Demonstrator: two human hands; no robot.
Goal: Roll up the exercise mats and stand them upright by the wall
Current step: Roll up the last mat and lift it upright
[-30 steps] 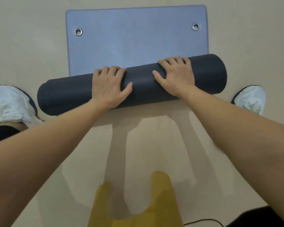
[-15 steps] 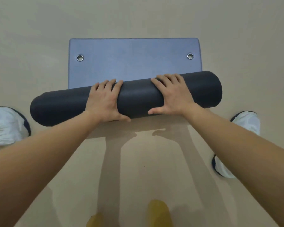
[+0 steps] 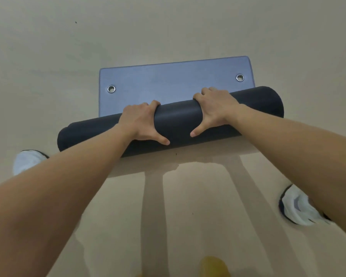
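Fingertips of both hands are hidden behind the far side of the roll (image 3: 178, 120); only knuckles + thumbs show. L hand (image 3: 142, 120) grips the roll left of its centre, fingers curled over the top, thumb splayed on the near face. R hand (image 3: 214, 108) has the same grip right of centre, thumb pointing toward the L one. A strip of roll shows btw the two hands. Forearms cover parts of the roll's near edge, so its contact w/ the floor (image 3: 168, 27) can't be seen there. Both roll ends are dim, layers not readable.

Mat is mostly wound up: the dark roll lies across the floor, skewed, right end farther off. A short blue-grey flat part (image 3: 168, 82) sticks out beyond the roll, flat on the floor. L grommet (image 3: 111, 89) and R grommet (image 3: 240, 77) sit near its far corners; the R one is just beyond the roll.

L shoe (image 3: 27, 160) is near-left of the roll, partly behind the L forearm. R shoe (image 3: 296, 208) is near-right, blurry, cut by the R forearm. Yellow blob (image 3: 214, 266) on the near side of the roll is cropped by the frame bottom, can't ID.

Floor runs on past the flat part's far edge and off both roll ends to the frame edges. Arm shadows fall on the near side of the roll.
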